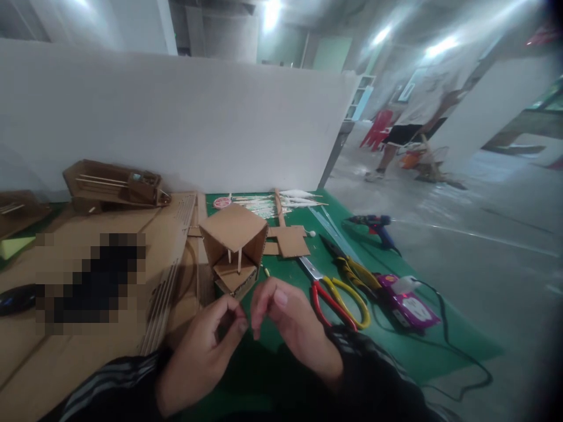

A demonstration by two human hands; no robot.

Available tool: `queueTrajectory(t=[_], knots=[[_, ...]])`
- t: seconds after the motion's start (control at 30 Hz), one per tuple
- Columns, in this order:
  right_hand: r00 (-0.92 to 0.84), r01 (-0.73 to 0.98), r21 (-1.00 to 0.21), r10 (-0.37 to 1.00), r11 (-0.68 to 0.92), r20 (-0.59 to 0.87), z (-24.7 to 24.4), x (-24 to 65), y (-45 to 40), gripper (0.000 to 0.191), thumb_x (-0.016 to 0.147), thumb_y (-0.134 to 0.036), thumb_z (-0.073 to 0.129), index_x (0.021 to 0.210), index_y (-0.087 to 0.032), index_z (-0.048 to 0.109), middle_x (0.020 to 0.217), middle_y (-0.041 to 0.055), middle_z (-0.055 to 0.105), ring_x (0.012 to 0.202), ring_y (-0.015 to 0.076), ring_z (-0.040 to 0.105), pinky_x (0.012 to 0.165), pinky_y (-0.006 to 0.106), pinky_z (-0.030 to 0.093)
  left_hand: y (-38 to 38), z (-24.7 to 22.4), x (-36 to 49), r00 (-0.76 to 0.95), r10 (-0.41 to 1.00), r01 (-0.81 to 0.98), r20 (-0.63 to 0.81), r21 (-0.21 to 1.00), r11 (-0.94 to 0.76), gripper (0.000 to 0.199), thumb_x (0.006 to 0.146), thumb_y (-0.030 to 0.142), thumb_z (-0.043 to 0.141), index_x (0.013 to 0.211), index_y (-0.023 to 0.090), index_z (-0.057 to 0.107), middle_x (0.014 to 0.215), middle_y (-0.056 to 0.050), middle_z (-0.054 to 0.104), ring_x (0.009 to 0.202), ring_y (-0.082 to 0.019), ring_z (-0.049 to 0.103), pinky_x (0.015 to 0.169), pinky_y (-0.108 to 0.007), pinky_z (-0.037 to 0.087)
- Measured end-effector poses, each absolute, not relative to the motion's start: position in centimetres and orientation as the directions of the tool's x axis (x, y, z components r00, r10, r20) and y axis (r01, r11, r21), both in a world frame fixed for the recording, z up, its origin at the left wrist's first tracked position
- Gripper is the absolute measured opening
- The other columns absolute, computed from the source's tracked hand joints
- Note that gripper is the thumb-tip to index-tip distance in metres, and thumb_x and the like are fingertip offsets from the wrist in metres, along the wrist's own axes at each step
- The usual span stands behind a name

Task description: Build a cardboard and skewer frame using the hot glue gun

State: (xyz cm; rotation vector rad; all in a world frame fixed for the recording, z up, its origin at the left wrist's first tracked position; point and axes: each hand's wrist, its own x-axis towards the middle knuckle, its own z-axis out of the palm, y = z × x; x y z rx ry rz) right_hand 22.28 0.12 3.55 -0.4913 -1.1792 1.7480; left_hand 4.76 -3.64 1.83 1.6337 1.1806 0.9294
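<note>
My left hand (206, 349) is just in front of a small cardboard box model (233, 234), its thumb and forefinger pinched together. Whatever lies between those fingertips is too small or hidden to make out. Close beside it, my right hand (292, 325) has loosely curled fingers with the thumb apart, and no object shows in it. The box model has a slanted cardboard top and two thin sticks standing inside. Behind and right of it lies a flat cardboard piece (292, 241). Scissors (338, 302) with red and yellow handles rest to the right of my right hand.
Pliers (352, 266), a purple power strip (409, 302) with a plug and cable, and a glue gun (373, 225) lie on the right. Another cardboard model (114, 184) and long thin sticks (169, 287) are left. A white partition (176, 117) stands behind; a person (413, 117) is farther off.
</note>
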Motion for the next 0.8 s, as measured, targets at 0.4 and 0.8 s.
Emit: queueTrajectory(t=[0.4, 0.8], knots=[[-0.436, -0.473, -0.881, 0.870, -0.001, 0.232, 3.2, 23.1, 1.4, 0.036, 0.099, -0.042, 0.051, 0.099, -0.013, 0.072, 0.098, 0.0114, 0.072, 0.075, 0.0180, 0.068, 0.064, 0.029, 0.055, -3.9, 0.6, 4.5, 0.123, 0.987, 0.091, 0.105, 0.989, -0.116, 0.024, 0.102, 0.044, 0.043, 0.095, 0.022, 0.051, 0.093, -0.002, 0.055, 0.083, -0.016, 0.054, 0.076, -0.026, 0.046], [-0.460, -0.521, -0.851, 0.864, -0.075, 0.205, 3.5, 23.4, 1.5, 0.030, 0.098, -0.035, 0.053, 0.105, -0.014, 0.073, 0.107, 0.0128, 0.073, 0.099, 0.0229, 0.068, 0.093, 0.036, 0.051, -3.7, 0.3, 4.4, 0.109, 0.967, 0.109, 0.232, 0.964, -0.243, 0.015, 0.103, 0.034, 0.044, 0.098, 0.023, 0.053, 0.091, 0.000, 0.056, 0.080, -0.013, 0.057, 0.074, -0.023, 0.050]])
